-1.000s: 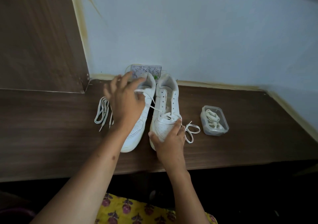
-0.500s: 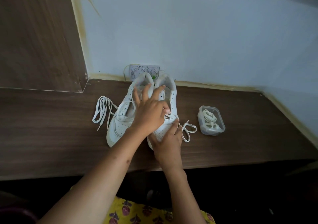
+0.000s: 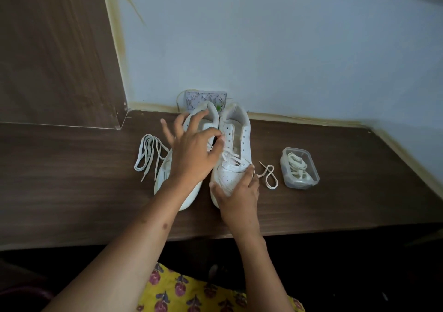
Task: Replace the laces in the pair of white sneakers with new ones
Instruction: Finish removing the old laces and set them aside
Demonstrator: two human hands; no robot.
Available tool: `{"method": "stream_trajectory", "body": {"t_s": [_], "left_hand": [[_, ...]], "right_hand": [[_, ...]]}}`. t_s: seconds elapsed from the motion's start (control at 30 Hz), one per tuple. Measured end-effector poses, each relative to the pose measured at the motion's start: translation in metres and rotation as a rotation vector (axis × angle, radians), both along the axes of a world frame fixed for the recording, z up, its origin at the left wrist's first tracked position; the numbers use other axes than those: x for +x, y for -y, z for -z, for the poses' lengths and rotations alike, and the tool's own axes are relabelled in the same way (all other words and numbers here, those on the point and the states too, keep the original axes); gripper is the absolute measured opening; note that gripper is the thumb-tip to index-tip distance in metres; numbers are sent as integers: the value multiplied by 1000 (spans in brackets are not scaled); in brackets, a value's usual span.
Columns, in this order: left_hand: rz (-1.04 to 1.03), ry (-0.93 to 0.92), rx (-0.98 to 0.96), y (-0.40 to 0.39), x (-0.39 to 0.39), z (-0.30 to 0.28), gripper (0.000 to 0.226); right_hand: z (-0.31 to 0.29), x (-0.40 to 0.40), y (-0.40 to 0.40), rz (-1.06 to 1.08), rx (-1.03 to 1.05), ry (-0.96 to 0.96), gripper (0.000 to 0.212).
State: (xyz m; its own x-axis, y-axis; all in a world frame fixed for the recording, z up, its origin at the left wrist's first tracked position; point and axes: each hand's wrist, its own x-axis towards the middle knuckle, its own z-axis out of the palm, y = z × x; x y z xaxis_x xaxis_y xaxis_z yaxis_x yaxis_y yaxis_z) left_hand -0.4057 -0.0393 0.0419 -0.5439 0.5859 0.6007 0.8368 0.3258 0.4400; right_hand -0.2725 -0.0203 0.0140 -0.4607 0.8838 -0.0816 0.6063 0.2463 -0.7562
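Note:
Two white sneakers stand side by side, toes towards me, on the dark wooden table [image 3: 72, 191]. My left hand [image 3: 191, 153] reaches over the left sneaker [image 3: 167, 175] and pinches a white lace [image 3: 231, 159] with thumb and forefinger near the eyelets of the right sneaker [image 3: 236, 141]; its other fingers are spread. My right hand [image 3: 238, 189] grips the right sneaker's toe. That lace is threaded only through the lowest eyelets, and its free end [image 3: 269, 175] loops on the table to the right.
A loose white lace [image 3: 148, 153] lies bunched left of the sneakers. A clear plastic box [image 3: 300, 167] holding more laces sits to the right. A wall socket [image 3: 206, 97] is behind the heels. A wooden panel [image 3: 52, 47] rises at the back left.
My left hand moved from the left sneaker's collar rightwards to the lace by the right sneaker. The left sneaker's toe swung left, then came back parallel. My right hand stayed on the toe.

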Motion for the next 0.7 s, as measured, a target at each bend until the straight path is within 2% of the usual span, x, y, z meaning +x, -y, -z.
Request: {"method": "stream_trajectory", "body": {"t_s": [0.1,0.27,0.43,0.6,0.7], "left_hand": [[54,-67,-23,0,3,1,28],[49,-170,-165,-3,15,-3,38],[3,-233,-289,-7,24,-9,11],[-70,-290,-404,-11,28,-5,19],[-23,-289,-359,-14,28,-3,9]], "right_hand": [[0,0,1,2,4,-3,106],[0,-2,2,1,-10,-22,107],[-2,-1,3,-6,-17,-15,108],[-3,-1,2,-13,-4,-6,105],[-3,0,2,-23,-1,1,104]]}}
